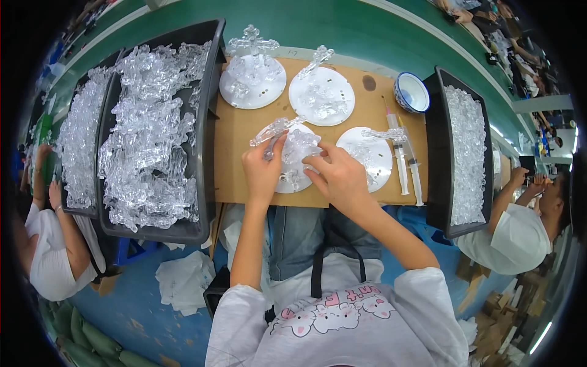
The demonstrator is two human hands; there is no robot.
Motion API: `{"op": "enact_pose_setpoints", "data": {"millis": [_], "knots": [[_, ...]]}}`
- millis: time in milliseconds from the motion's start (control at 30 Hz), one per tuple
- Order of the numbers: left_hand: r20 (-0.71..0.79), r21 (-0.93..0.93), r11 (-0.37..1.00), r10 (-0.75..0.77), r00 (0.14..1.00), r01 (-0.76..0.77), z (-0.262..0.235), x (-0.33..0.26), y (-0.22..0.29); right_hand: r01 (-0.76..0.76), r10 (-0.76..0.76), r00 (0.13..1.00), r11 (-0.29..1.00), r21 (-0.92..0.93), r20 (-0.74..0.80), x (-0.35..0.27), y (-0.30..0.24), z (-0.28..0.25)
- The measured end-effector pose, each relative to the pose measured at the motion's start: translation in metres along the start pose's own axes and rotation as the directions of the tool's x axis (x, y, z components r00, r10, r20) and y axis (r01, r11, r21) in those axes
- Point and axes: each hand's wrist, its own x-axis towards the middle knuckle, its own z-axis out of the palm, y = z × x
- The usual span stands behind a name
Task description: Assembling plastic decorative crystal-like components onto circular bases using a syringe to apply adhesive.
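Observation:
Both my hands work at a clear plastic ornament [299, 145] over the near white disc [287, 183]. My left hand [262, 170] is closed on its left side, where a clear cross-like part sticks up past the fingers. At the right side, my right hand [340, 178] is closed in a pinch, fingertips against the clear plastic; whether a small part sits between them is hidden. Further white discs bear clear ornaments: one at the back left [233, 98], one at the back middle [343, 101], and one to the right [382, 165] with a clear piece lying over its edge.
Two syringes [400, 166] lie on the cardboard sheet [373, 67], below a blue-and-white bowl [412, 93]. Black bins [208, 122] of clear plastic parts stand to the left, and another black bin [438, 153] of small clear pieces stands to the right. People sit on both sides.

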Motion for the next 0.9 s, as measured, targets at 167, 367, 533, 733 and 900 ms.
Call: {"op": "enact_pose_setpoints", "data": {"millis": [167,367,533,733,900], "knots": [[-0.058,-0.027,0.999,-0.019,0.998,0.017,-0.004,0.0,0.009,-0.119,0.125,0.989,0.99,0.079,-0.079,-0.012,-0.013,-0.045],[-0.132,-0.074,0.991,-0.119,0.984,0.11,-0.022,-0.004,0.028,-0.398,0.341,0.886,0.907,-0.139,-0.313,-0.069,0.051,-0.089],[-0.136,-0.103,0.989,-0.122,0.983,0.109,-0.028,-0.009,0.041,-0.484,0.437,0.865,0.855,-0.186,-0.246,-0.075,0.078,-0.073],[-0.176,-0.064,0.995,-0.088,0.98,0.078,-0.03,-0.008,0.058,-0.489,0.437,0.859,0.854,-0.177,-0.267,-0.078,0.089,-0.064],[-0.179,-0.053,0.997,-0.059,0.982,0.051,-0.028,-0.005,0.063,-0.392,0.33,0.841,0.918,-0.062,-0.429,-0.094,0.099,-0.059]]}}
